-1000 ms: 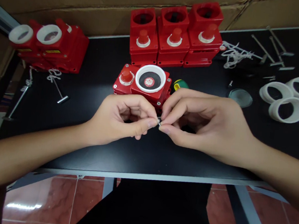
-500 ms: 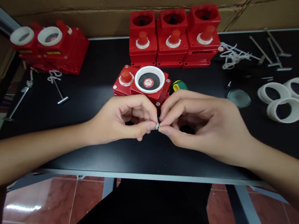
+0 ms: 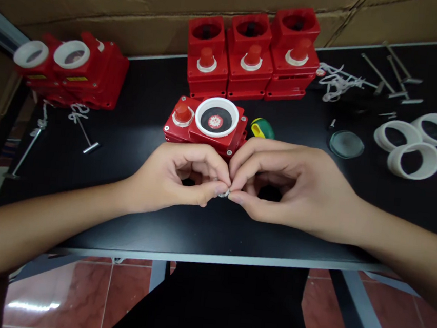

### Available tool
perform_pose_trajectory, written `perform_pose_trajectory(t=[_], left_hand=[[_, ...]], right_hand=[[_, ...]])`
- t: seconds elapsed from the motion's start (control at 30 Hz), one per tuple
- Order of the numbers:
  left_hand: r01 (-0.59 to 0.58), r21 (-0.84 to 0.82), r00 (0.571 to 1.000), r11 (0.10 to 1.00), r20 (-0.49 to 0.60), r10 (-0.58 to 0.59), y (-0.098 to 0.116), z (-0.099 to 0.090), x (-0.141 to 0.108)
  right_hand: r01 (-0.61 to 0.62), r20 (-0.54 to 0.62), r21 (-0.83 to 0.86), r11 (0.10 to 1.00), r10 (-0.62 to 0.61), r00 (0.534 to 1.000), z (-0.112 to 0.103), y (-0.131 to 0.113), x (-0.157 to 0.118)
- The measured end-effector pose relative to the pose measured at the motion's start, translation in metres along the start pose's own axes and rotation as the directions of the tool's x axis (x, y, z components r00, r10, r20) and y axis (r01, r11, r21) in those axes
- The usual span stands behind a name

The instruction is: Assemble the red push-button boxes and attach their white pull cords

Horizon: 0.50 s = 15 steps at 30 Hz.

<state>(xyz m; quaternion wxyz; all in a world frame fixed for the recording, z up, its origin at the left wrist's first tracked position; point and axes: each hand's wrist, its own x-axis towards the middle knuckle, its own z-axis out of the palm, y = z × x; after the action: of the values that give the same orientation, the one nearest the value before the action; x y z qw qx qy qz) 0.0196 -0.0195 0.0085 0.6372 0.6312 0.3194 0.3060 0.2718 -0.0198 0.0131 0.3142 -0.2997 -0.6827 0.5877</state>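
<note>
Over the table just in front of the nearest red box [image 3: 177, 134], my two hands meet fingertip to fingertip. My left hand [image 3: 186, 174] pinches a tiny whitish piece, apparently white cord [image 3: 223, 193], between thumb and forefinger. From the other side, my right hand [image 3: 293, 186] closes thumb and fingers at the same piece. Most of it is hidden by the fingertips. That red box carries a red knob [image 3: 183, 112] and a white ring [image 3: 234, 127] around a dark disc. Behind my right fingers lies a green and yellow screwdriver handle [image 3: 263, 128].
Three red boxes [image 3: 250, 77] stand at the back, two more [image 3: 108, 78] at left. Small hammers lie left [image 3: 91, 147] and right [image 3: 412, 101]. White cords [image 3: 338, 82], white rings [image 3: 415, 161], glass discs [image 3: 346, 144] and screws [image 3: 332, 124] are on the right.
My right fingertips have tilted and shifted slightly down and left against the left ones. The whitish piece now shows lower between them. The view has moved slightly.
</note>
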Motion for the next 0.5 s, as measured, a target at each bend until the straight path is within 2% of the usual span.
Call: perform_pose_trajectory(t=[0.5], left_hand=[[0.059,0.026,0.998,0.998,-0.035,-0.058,0.001,0.0007,0.0002]], right_hand=[[0.038,-0.047,-0.032,0.999,-0.04,0.998,0.0013,-0.0013,-0.0002]])
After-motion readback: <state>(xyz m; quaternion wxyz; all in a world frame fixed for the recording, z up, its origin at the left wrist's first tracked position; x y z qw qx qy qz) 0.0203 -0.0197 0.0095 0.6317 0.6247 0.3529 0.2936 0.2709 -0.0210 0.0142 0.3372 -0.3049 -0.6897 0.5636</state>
